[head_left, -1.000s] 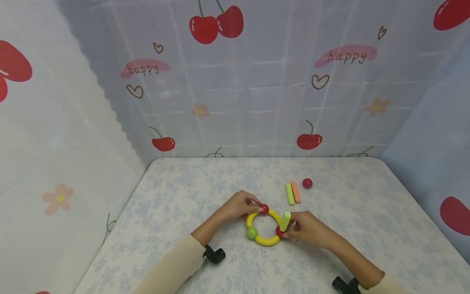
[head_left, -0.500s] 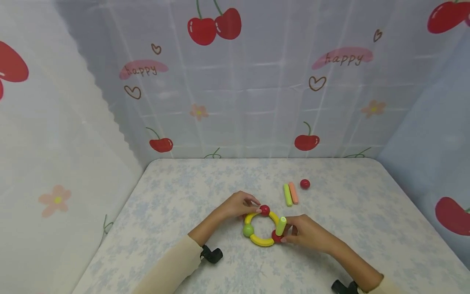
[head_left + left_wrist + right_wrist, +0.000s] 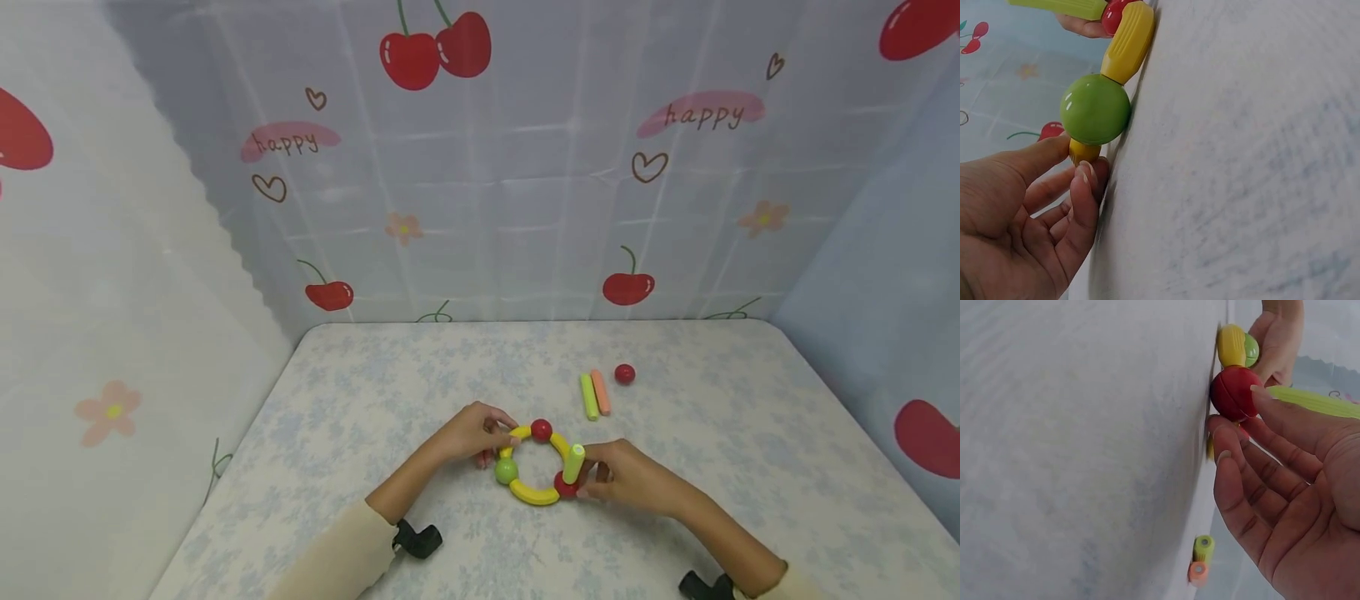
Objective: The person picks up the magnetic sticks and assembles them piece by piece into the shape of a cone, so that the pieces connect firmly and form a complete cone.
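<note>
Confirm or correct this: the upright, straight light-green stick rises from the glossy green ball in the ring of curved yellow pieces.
Wrong ball: the upright stick rises from the glossy red ball that the right hand pinches, in that ring, as the head view shows.

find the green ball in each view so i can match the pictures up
Head: below centre, slightly right, by the left hand: green ball.
Left wrist: left of centre, above the middle: green ball.
Right wrist: near the top, right of centre, partly hidden behind a yellow arc: green ball.
Shared landmark: the red ball with the light-green stick sticking out.
</note>
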Tool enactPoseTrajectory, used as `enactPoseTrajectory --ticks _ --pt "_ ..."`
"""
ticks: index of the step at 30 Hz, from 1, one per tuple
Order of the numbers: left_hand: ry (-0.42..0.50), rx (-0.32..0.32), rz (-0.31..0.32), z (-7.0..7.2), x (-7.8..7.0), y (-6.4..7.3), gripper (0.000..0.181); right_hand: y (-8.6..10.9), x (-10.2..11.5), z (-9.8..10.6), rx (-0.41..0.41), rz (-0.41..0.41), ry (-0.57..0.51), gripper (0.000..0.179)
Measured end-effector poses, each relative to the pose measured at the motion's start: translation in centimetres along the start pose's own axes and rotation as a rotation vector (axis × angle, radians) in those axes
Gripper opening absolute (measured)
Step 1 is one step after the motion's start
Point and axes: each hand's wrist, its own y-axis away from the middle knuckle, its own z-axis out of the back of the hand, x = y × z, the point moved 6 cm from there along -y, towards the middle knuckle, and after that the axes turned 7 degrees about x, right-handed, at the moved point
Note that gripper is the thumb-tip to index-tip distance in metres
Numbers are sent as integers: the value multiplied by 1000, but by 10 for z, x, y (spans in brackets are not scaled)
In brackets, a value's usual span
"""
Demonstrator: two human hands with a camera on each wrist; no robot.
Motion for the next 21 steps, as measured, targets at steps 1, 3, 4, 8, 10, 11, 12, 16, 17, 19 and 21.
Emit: enactPoseTrajectory --ticks 1,3,4,8,10,11,12,16,17,19,21 --pt "2 -4 -1 0 1 0 29 0 0 0 7 7 -2 16" --pt "12 -9 -4 0 4 1 29 1 0 1 22 14 -16 18" --pt "19 -7 -6 -1 5 1 28 2 0 3 32 23 -27 19" --pt "35 6 -23 -2 8 0 27 6 -2 18 51 7 -107 30" --pt "36 9 -28 -3 10 0 26 7 -5 31 21 -10 -133 33" --pt "40 7 -31 -3 10 1 26 7 -6 38 -9 -30 -139 32" --pt "46 3 -35 -3 10 1 26 7 -8 46 -45 -44 -137 31" --pt "48 1 -40 -2 11 2 27 5 -10 74 -217 -90 -71 30" --pt "49 2 -42 -2 11 2 27 4 -11 80 -257 -105 -49 30" --pt "40 5 -40 -2 13 1 28 1 -14 90 -322 -141 -14 28" --pt "36 3 -40 -2 13 1 29 -4 -18 96 -367 -185 -5 28"
